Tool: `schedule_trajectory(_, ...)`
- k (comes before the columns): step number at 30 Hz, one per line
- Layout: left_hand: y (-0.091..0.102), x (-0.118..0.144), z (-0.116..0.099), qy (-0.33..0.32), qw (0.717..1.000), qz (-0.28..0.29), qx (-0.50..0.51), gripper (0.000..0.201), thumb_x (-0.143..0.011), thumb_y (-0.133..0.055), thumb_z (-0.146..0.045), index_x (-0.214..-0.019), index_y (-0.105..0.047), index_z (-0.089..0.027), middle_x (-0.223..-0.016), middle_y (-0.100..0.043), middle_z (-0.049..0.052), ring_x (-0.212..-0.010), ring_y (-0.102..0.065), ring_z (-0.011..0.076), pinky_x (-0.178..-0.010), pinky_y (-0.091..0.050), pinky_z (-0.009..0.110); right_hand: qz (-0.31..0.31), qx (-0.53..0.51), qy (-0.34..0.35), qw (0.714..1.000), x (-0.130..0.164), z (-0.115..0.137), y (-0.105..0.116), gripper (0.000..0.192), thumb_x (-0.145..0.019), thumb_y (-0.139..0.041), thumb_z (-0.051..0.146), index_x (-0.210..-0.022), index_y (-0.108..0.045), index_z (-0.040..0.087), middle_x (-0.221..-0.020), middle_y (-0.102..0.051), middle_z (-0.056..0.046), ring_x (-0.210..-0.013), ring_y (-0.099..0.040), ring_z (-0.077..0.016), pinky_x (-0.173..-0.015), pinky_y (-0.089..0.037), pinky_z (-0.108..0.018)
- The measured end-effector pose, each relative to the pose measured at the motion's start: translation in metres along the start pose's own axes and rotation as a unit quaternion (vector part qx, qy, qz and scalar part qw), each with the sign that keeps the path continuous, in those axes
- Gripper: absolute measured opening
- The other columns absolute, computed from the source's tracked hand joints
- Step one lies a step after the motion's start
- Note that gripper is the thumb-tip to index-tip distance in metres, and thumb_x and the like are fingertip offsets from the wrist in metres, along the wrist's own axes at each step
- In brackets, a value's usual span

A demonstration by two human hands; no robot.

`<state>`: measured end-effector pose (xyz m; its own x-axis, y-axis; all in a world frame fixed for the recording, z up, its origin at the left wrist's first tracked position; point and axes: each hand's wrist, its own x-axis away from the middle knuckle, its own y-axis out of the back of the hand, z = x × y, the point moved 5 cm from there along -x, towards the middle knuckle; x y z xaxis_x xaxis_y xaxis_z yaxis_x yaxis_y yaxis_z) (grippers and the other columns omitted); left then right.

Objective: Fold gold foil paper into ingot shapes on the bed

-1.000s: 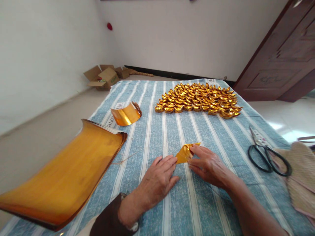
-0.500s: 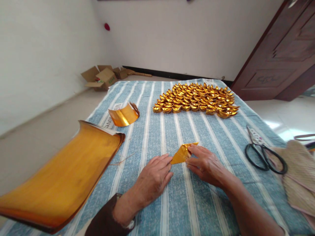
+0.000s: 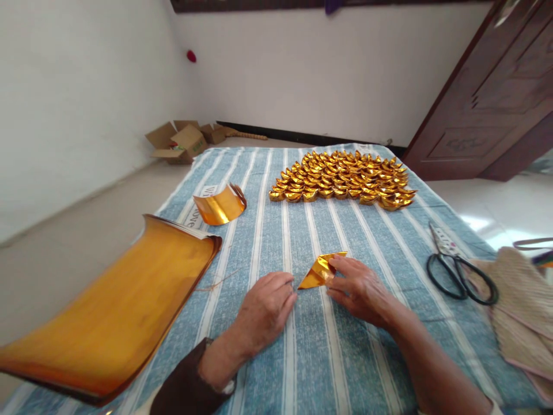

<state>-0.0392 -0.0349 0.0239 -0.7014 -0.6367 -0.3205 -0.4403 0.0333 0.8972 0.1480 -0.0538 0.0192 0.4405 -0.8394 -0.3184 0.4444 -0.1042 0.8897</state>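
Observation:
A piece of folded gold foil paper (image 3: 318,273), roughly diamond-shaped with pointed ends, lies on the striped cloth in front of me. My right hand (image 3: 360,289) grips its right side, the fingertips covering part of the fold. Just left of the paper's lower left point rests my left hand (image 3: 268,305), fingers bent and thumb apart from them, with nothing held. A small gap shows between its fingertips and the paper. Beyond both hands, many folded gold paper ingots (image 3: 341,178) stand in close rows.
At the left lies a large stack of gold sheets (image 3: 108,305), with a smaller curled stack of gold paper (image 3: 221,206) behind it. Black-handled scissors (image 3: 460,276) and a beige woven item (image 3: 522,311) lie at the right. Cardboard boxes (image 3: 185,144) sit on the floor beyond the cloth.
My left hand has drawn back slightly left from the paper's point, its fingers more bent. The right hand keeps its hold, and the paper's fold looks a little more raised. The view has shifted slightly.

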Motion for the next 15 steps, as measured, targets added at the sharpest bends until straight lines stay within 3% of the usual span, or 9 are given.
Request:
schedule_trajectory(5, 0.002, -0.024, 0.013, 0.105, 0.992, 0.069, 0.033, 0.013, -0.088, -0.053, -0.020, -0.087, -0.066, -0.016, -0.087, -0.068, 0.006, -0.086, -0.063, 0.0209, -0.079, -0.051, 0.035, -0.021, -0.002, 0.007, 1.000, 0.002, -0.001, -0.003, 0.007, -0.086, -0.063, 0.021, -0.083, -0.070, 0.020, -0.105, -0.064, -0.010, -0.100, -0.060, -0.0257, -0.085, -0.052, -0.043)
schedule_trajectory(10, -0.005, -0.052, 0.018, 0.141, 0.974, 0.156, 0.082, 0.018, -0.082, -0.053, -0.019, -0.068, -0.065, -0.017, -0.069, -0.061, 0.001, -0.068, -0.057, 0.0144, -0.063, -0.039, 0.025, -0.035, 0.009, 0.006, 0.999, 0.002, -0.001, -0.006, 0.009, -0.087, -0.061, 0.020, -0.086, -0.070, 0.021, -0.103, -0.064, -0.010, -0.100, -0.060, -0.0244, -0.085, -0.051, -0.042)
schedule_trajectory(15, -0.013, -0.070, 0.018, 0.160, 0.966, 0.186, 0.079, 0.019, -0.074, -0.059, -0.022, -0.056, -0.061, -0.017, -0.054, -0.051, -0.003, -0.055, -0.046, 0.0109, -0.053, -0.026, 0.024, -0.064, 0.011, 0.010, 0.998, 0.002, -0.001, -0.007, 0.013, -0.089, -0.058, 0.019, -0.091, -0.070, 0.022, -0.105, -0.065, -0.009, -0.101, -0.060, -0.0238, -0.087, -0.051, -0.042)
